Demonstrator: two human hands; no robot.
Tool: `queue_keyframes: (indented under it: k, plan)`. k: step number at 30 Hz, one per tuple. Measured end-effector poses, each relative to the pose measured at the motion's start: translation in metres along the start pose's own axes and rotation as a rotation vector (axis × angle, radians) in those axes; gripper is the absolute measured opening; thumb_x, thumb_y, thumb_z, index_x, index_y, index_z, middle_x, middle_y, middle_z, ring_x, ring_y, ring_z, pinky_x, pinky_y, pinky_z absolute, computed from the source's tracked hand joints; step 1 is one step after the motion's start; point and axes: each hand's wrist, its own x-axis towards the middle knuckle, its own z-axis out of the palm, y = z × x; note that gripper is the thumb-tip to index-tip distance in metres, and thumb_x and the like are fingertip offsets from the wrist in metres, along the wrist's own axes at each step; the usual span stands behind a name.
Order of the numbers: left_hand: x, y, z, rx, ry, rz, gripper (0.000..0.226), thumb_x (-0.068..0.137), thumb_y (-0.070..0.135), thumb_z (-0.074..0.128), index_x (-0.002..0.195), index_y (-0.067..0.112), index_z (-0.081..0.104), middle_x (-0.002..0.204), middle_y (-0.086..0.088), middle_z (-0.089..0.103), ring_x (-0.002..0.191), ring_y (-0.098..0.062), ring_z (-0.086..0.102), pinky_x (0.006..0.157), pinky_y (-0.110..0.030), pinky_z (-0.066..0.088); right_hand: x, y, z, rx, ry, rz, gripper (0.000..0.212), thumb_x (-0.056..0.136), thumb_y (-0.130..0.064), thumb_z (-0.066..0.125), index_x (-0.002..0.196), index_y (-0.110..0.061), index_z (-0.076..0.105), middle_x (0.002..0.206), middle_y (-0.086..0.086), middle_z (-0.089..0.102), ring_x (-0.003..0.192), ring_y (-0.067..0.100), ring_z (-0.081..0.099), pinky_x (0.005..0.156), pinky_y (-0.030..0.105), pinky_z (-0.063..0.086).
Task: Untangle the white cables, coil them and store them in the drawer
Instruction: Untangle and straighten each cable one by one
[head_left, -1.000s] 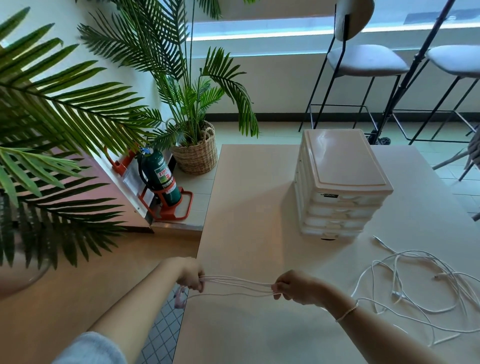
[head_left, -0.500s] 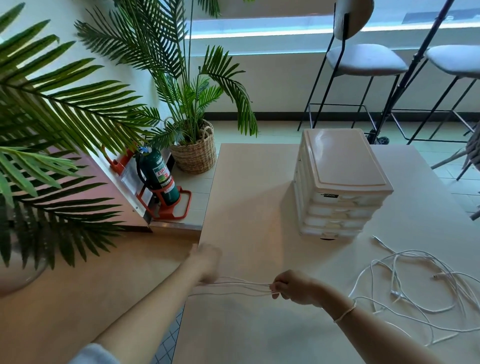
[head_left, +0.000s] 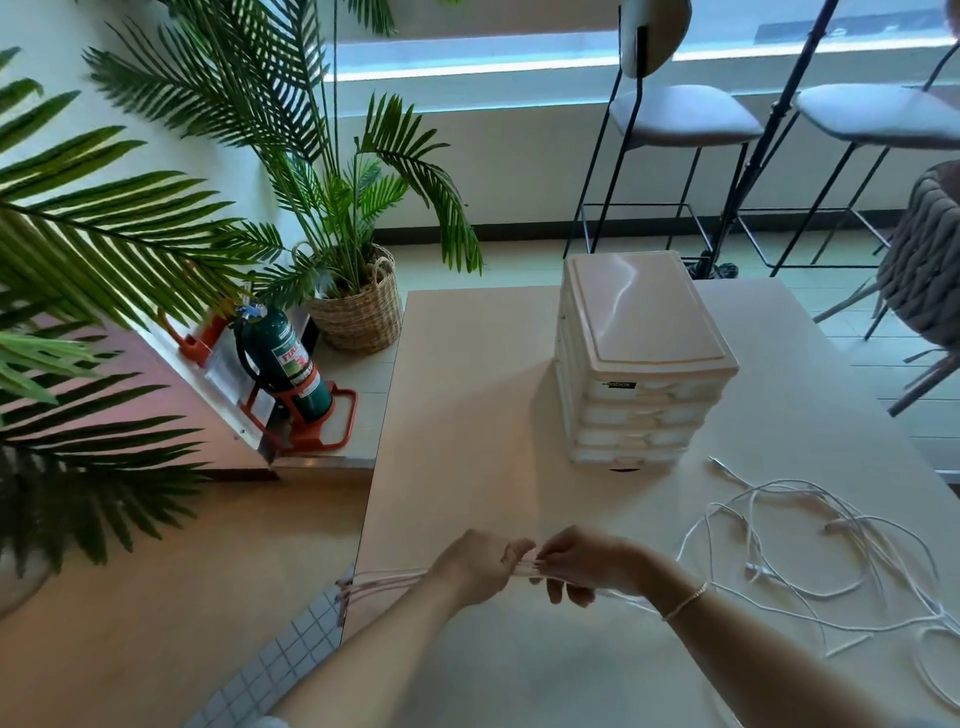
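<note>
A folded white cable bundle (head_left: 387, 577) runs across the near left part of the beige table (head_left: 467, 415), its looped end sticking out past the table's left edge. My left hand (head_left: 475, 566) grips the bundle near its middle. My right hand (head_left: 584, 564) pinches the same strands right beside the left hand, the two hands almost touching. A tangle of loose white cables (head_left: 810, 545) lies on the table to the right. A cream drawer unit (head_left: 639, 358) with several shut drawers stands behind the hands.
The table's left edge drops to the floor, where a green fire extinguisher (head_left: 283, 364) on an orange stand and a potted palm in a wicker basket (head_left: 358, 306) sit. Bar stools (head_left: 680, 119) and a woven seat (head_left: 924, 249) stand behind and right of the table.
My left hand slid right along the bundle from its far left end until it met my right hand. The bundle's looped end now hangs free past the table edge.
</note>
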Motion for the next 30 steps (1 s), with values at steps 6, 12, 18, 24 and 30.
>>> queue_keyframes:
  k: [6,12,18,24,30]
  plan:
    - [-0.003,0.0,0.005,-0.007,0.109,-0.048,0.056,0.1,0.04,0.033,0.082,-0.003,0.064,0.091,-0.024,0.067,0.086,-0.033,0.063,0.078,-0.034,0.044,-0.005,0.005,-0.016,-0.172,0.086,0.018,0.033,0.095,-0.025,0.046,0.064,-0.021,0.057,0.047,-0.008,0.05,0.037,0.004,0.035,0.042,0.018,0.028]
    - [0.006,-0.004,0.002,0.072,0.173,-0.127,0.056,0.1,0.041,0.031,0.089,-0.001,0.066,0.095,-0.023,0.067,0.092,-0.037,0.062,0.077,-0.037,0.045,-0.01,0.0,0.002,-0.319,-0.015,-0.065,0.027,0.092,-0.027,0.051,0.066,-0.03,0.057,0.054,-0.01,0.05,0.043,-0.005,0.043,0.05,0.013,0.032]
    - [-0.004,0.004,-0.004,0.12,0.002,-0.004,0.051,0.102,0.033,0.03,0.089,-0.006,0.061,0.098,-0.027,0.064,0.091,-0.035,0.059,0.074,-0.037,0.037,0.001,0.004,-0.001,-0.222,0.313,-0.125,0.037,0.091,-0.012,0.05,0.057,-0.026,0.048,0.062,-0.01,0.048,0.061,0.008,0.045,0.052,0.01,0.033]
    - [-0.002,-0.005,-0.001,0.125,0.047,-0.053,0.053,0.101,0.038,0.03,0.087,-0.002,0.062,0.096,-0.024,0.065,0.09,-0.036,0.06,0.073,-0.035,0.043,-0.007,0.003,-0.003,-0.237,0.16,-0.055,0.022,0.093,-0.019,0.05,0.074,-0.02,0.062,0.059,-0.008,0.048,0.048,0.001,0.041,0.045,0.01,0.029]
    - [-0.001,0.003,0.0,0.095,0.083,-0.064,0.049,0.101,0.036,0.031,0.095,0.0,0.063,0.1,-0.025,0.064,0.094,-0.037,0.059,0.073,-0.036,0.044,-0.004,-0.012,0.001,-0.281,-0.082,0.012,0.028,0.096,-0.022,0.039,0.074,-0.022,0.055,0.069,-0.008,0.062,0.048,-0.002,0.056,0.062,0.016,0.042]
